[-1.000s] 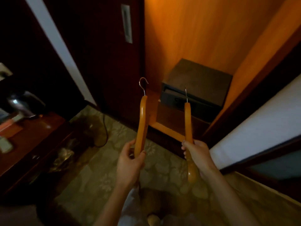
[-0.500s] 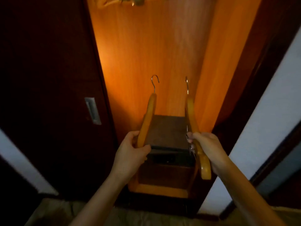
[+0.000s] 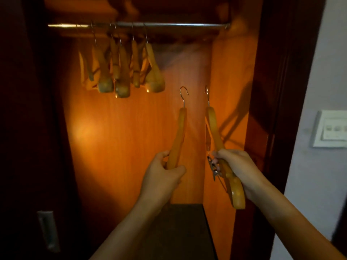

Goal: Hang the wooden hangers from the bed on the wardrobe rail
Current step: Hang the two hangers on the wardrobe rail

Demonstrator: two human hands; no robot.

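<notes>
Each hand, left hand [image 3: 161, 175] and right hand [image 3: 237, 168], has its fingers wrapped around one orange wooden hanger [image 3: 178, 136], two hangers in all, hooks up. Below the silver metal rail [image 3: 169, 25], whose right end is bare, a cluster of wooden hangers [image 3: 122, 68] hangs at its left end, their exact count unclear.

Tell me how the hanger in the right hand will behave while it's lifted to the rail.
The hanger looks like solid wood, so probably stiff. Its metal clips dangle loose and may swing or snag. The right hand holds it low on one arm, so the hook may wobble.

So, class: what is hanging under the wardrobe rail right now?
A bunched cluster of wooden hangers hangs from the rail at its left part; they overlap, so no exact count. The rest of the rail is bare.
</notes>
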